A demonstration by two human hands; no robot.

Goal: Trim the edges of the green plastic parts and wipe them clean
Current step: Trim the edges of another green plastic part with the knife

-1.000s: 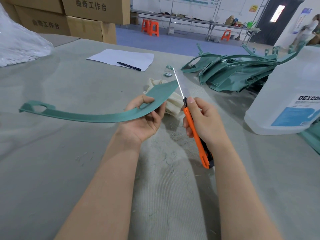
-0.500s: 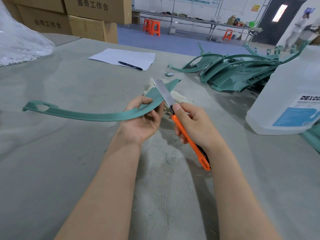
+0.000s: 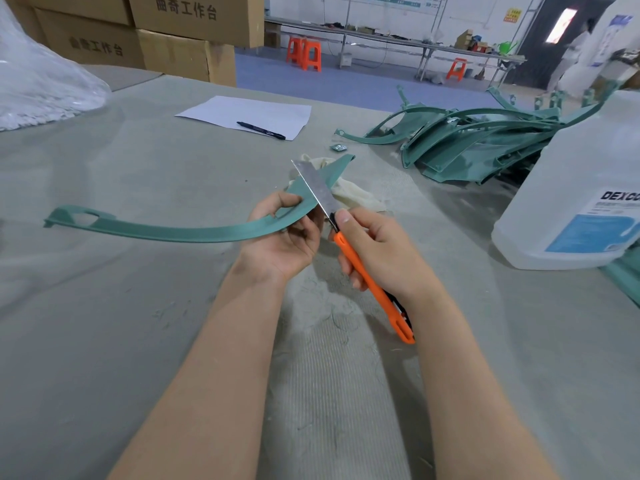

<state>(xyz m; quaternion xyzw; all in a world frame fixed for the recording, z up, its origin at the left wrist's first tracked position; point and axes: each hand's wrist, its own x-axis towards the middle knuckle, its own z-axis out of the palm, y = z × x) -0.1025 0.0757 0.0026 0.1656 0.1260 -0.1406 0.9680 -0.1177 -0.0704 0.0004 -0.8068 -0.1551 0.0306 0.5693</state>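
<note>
Green curved part held above table in my left hand, pinched near wide end for steadiness. My right hand grips orange knife, blade laid across edge for trimming.

— We have bright, even indoor light here, coming from above; the table looks flat grey with no hard glare.

— We see only soft shadows: a faint one under the left hand and a darker one beneath the right hand. The blade catches a dull sheen.

— The doorway window is blown out white. The walking person is smeared by motion.

— Wide-angle bending curves the edges; the jug leans inward. Our forearms look stretched.
</note>
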